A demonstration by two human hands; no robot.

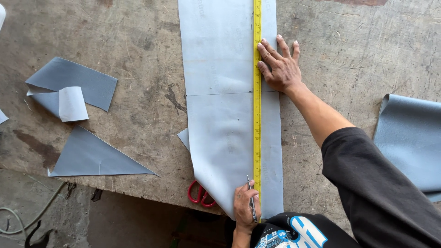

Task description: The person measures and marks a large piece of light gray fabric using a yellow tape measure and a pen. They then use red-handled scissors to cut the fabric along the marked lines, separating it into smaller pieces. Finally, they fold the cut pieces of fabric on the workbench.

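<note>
Two hands are at work on the long grey sheet point(225, 92) that runs down the middle of the worn wooden table point(147, 101). Your right hand point(279, 66) lies flat with its fingers spread, pressing the yellow ruler point(257, 115) onto the sheet near its far end; it holds nothing, it only pins. Your left hand point(245, 206) is closed around a thin pen point(251, 200), whose tip touches the sheet just beside the ruler's left edge, at the near end where the sheet overhangs the table.

Judging from this, the ruler is already laid lengthwise along the right part of the sheet, and the marking seems to be at its start: no drawn line shows along the ruler's edge above the pen, though a faint one would be hard to see. One cross line or seam already runs across the sheet about halfway up. The red-handled scissors point(200, 195) lie half hidden under the sheet's near edge, untouched, so cutting along this line looks not yet begun. Grey offcuts, a triangle point(92, 158) and a folded piece point(69, 89), lie to the left, and another grey sheet point(409, 138) lies at the right.
</note>
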